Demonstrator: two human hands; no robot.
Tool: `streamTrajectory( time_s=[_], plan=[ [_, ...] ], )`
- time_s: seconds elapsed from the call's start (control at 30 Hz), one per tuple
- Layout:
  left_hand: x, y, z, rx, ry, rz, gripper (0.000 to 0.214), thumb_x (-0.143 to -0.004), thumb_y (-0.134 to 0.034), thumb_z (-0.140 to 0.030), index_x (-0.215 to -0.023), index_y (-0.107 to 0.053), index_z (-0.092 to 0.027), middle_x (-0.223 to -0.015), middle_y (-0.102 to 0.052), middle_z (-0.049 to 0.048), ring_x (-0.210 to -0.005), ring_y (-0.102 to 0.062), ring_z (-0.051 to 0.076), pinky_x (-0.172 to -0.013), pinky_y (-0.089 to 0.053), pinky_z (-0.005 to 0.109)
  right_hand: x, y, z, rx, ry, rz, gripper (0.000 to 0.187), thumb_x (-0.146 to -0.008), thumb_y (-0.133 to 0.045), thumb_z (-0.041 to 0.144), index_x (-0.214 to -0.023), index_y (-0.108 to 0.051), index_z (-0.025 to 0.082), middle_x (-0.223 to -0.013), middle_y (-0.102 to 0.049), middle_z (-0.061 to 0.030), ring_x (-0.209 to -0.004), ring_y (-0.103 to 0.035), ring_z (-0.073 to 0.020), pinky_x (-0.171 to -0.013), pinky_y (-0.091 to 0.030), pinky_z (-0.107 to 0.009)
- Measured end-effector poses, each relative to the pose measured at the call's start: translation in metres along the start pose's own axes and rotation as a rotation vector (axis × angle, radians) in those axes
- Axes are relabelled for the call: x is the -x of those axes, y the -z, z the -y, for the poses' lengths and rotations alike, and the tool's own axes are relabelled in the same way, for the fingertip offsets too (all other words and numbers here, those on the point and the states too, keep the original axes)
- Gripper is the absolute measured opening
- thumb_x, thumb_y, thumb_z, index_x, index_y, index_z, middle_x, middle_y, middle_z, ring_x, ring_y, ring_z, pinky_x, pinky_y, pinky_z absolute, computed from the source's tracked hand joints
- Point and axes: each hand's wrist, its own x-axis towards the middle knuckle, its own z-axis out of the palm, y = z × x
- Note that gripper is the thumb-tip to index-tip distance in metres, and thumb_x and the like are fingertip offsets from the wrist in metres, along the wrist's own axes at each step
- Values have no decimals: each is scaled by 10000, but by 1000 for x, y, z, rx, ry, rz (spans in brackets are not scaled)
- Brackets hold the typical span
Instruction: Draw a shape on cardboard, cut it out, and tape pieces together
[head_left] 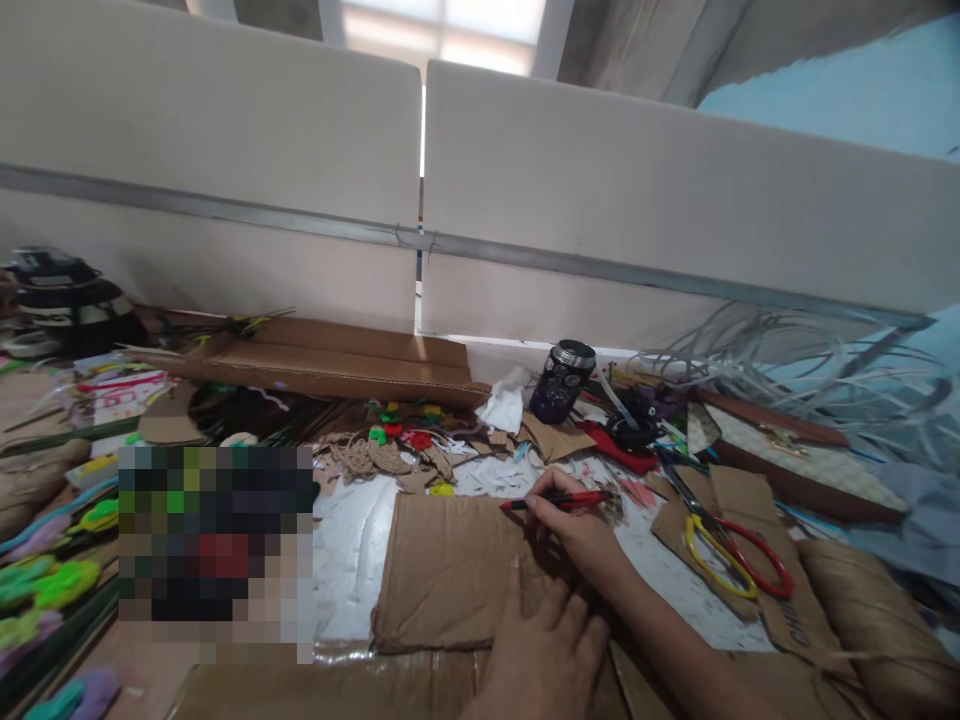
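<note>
A brown rectangular piece of cardboard (442,570) lies in front of me on a white surface. Fingers spread, my left hand (544,645) rests flat on its lower right part. My right hand (566,520) grips a red and black pen (577,498) in a pinch. The pen slants to the left, with its point at the upper part of the cardboard; whether it touches is too small to tell. Part of the cardboard's right side is hidden under my hands and forearm.
Scissors (735,560) with red and yellow handles lie on cardboard scraps at the right, near a twine spool (877,620). A dark flask (562,380) stands behind the paper scraps. A long cardboard tray (337,365) lies at the back. A blurred patch hides items at left.
</note>
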Motion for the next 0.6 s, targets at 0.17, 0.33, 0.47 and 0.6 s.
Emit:
streamTrajectory(
  time_s=[0.17,0.33,0.47,0.6],
  plan=[
    [1,3,-3,-20,6,6,741,-1013,-508,-539,-1594,-334,-114,-1687,-244,150,-1594,-102,338,-1224,-38,748,2,1,1,9,4,-24,217,-779,-731,383,-719,-583,237,-559,-650,36,-492,-544,-135,-494,-388,-248],
    [2,3,-5,-9,31,12,742,-1012,-493,-549,-1593,-338,-114,-1692,-209,144,-1596,-97,328,-1225,-12,738,5,2,3,-4,7,-52,212,-779,-741,360,-707,-584,237,-549,-642,43,-491,-540,-131,-498,-391,-246],
    [2,5,-6,11,29,16,770,-1002,-518,-554,-1601,-313,-116,-1698,-170,133,-1598,-83,327,-1221,4,743,3,4,-2,-52,4,-56,216,-781,-763,352,-715,-595,232,-564,-652,41,-480,-531,-121,-488,-376,-239],
    [3,4,-3,49,28,37,762,-1014,-486,-559,-1608,-289,-123,-1697,-173,125,-1596,-115,318,-1221,22,741,-1,14,-8,-141,7,-76,178,-826,-732,373,-783,-619,241,-630,-681,38,-551,-574,-130,-542,-426,-244]
  ],
)
